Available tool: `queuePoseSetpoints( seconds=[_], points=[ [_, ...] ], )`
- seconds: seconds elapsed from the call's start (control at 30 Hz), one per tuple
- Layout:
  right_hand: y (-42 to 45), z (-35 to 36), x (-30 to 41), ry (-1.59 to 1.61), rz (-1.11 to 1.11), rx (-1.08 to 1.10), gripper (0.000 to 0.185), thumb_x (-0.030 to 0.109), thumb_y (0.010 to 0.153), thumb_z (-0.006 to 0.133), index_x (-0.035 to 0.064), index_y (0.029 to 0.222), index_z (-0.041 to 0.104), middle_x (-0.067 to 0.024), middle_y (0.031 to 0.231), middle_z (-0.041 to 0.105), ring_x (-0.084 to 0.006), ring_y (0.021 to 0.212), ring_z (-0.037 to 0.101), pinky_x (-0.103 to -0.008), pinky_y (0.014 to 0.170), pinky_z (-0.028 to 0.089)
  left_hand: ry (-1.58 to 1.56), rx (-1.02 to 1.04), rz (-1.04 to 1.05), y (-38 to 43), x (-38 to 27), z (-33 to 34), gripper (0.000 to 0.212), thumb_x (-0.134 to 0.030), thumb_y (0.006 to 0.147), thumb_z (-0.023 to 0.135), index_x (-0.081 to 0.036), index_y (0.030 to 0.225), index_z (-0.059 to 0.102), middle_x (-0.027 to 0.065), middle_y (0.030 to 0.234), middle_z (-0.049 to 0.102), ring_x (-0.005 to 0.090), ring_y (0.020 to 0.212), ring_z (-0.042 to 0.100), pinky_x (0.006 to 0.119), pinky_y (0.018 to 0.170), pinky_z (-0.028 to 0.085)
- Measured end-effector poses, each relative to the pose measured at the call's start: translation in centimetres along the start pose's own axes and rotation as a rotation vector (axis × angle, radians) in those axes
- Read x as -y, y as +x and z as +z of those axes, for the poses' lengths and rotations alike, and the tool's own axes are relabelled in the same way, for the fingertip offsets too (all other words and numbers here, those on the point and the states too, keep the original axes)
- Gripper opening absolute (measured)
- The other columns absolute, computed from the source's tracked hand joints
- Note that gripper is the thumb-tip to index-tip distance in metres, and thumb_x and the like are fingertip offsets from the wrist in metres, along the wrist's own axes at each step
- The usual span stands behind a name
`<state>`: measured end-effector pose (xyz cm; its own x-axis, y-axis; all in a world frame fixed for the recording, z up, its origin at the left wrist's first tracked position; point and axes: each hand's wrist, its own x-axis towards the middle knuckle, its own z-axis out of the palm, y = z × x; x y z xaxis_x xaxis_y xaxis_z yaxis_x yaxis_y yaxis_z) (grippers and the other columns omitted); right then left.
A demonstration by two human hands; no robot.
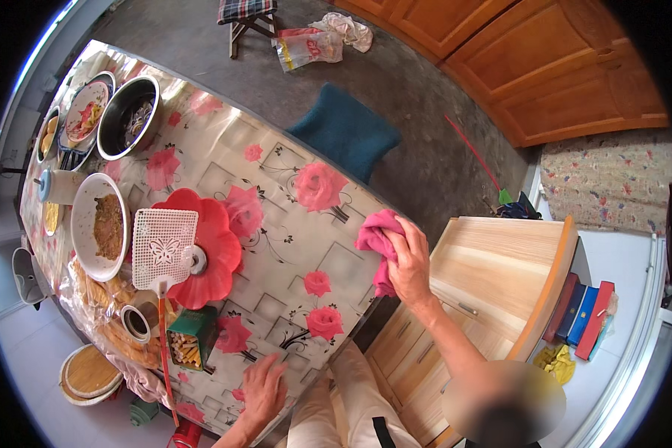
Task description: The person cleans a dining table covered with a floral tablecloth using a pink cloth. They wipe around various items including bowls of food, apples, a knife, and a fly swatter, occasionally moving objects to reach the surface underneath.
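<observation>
My right hand (pixel 410 263) grips a crumpled pink cloth (pixel 382 238) at the right edge of the table. Beneath it is a tablecloth (pixel 291 246) printed with pink roses and grey squares. My left hand (pixel 264 386) hovers over or rests on the near part of the table, fingers spread and holding nothing; contact is hard to tell. A green box of cigarettes (pixel 192 339) stands a little left of that hand. Farther off, a white fly swatter (pixel 165 246) with a red handle lies across a red flower-shaped dish (pixel 215 252).
On the table's left side sit a white bowl with brown food (pixel 101 227), a dark metal basin (pixel 129 117), a metal cup (pixel 136 323) and plastic-bagged food (pixel 98 302). A wooden cabinet (pixel 498 252) adjoins the right corner. Beyond the far edge is a blue-covered seat (pixel 347 131).
</observation>
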<state>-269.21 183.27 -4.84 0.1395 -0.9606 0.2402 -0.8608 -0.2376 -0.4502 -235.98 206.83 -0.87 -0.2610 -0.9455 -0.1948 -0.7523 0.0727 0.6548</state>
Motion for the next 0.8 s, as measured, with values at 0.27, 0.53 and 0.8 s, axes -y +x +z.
queuePoseSetpoints(
  seconds=[0.27, 0.53, 0.8],
  points=[
    [10.7, 4.3, 2.4, 0.070, -0.101, 0.002, 0.031, 0.003, 0.089, 0.061, 0.0065, 0.118, 0.070, -0.0127, 0.135, 0.063, -0.0346, 0.122, 0.060, -0.0462, 0.103, 0.047, -0.011, -0.188, 0.147, 13.5, -5.4, 6.4, 0.040, -0.007, 0.083, 0.075, -0.012, 0.123, 0.068, 0.0057, 0.133, 0.063, 0.0259, 0.119, 0.061, 0.043, 0.098, 0.045],
    [4.2, 1.4, -0.3, -0.129, -0.040, 0.022, 0.031, 0.005, 0.087, 0.065, 0.0093, 0.117, 0.072, -0.0110, 0.135, 0.062, -0.0337, 0.121, 0.060, -0.0485, 0.099, 0.047, 0.256, -0.165, 0.210, 12.4, -2.5, 7.8, 0.047, -0.019, 0.084, 0.073, -0.018, 0.130, 0.068, -0.0004, 0.147, 0.057, 0.0170, 0.128, 0.055, 0.038, 0.105, 0.040],
    [7.8, 2.7, 0.4, -0.111, -0.112, 0.074, 0.028, 0.013, 0.092, 0.064, 0.0111, 0.119, 0.072, -0.0124, 0.135, 0.061, -0.0339, 0.121, 0.060, -0.0477, 0.099, 0.048, 0.285, -0.104, 0.212, 12.8, -2.8, 7.9, 0.048, -0.022, 0.086, 0.071, -0.019, 0.134, 0.066, -0.0008, 0.149, 0.055, 0.0168, 0.131, 0.052, 0.039, 0.108, 0.039]
  ],
)
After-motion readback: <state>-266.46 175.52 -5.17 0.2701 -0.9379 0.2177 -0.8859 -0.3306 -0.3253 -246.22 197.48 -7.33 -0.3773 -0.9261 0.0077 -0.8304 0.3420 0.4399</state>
